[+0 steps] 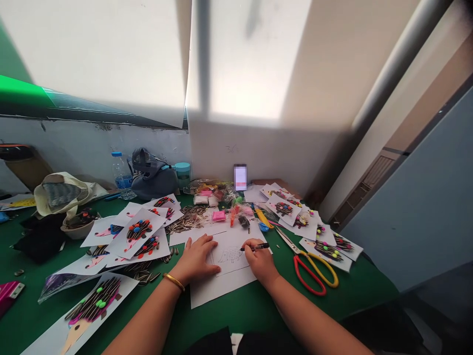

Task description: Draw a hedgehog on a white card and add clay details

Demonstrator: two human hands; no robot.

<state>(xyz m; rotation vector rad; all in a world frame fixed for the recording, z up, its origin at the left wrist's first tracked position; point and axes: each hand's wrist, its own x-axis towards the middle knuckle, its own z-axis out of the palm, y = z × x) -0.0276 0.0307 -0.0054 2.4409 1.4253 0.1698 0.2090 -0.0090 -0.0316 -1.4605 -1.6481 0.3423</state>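
A white sheet of paper (pixel 207 292) lies before me, bearing a pencil-thin outline drawing (pixel 231 255) that looks like a hedgehog. My left hand (pixel 197 256), with a gold bangle at the wrist, rests flat on the paper, fingers spread, left of the drawing. My right hand (pixel 260 261) is closed round a black pen (pixel 259 246), its tip close to the drawing's right end. Right of that hand, scissors (pixel 305 261) with red and yellow handles lie on the green table. The paper under both palms is hidden.
Cards with seed-spined hedgehogs (pixel 138 231) overlap at left; more cards (pixel 295 217) lie at right. Sunflower seeds (pixel 190 219), pink clay (pixel 219 216) and a yellow cutter (pixel 263 218) sit behind the paper. A phone (pixel 240 177) leans against the wall beyond. A water bottle (pixel 121 172) stands back left.
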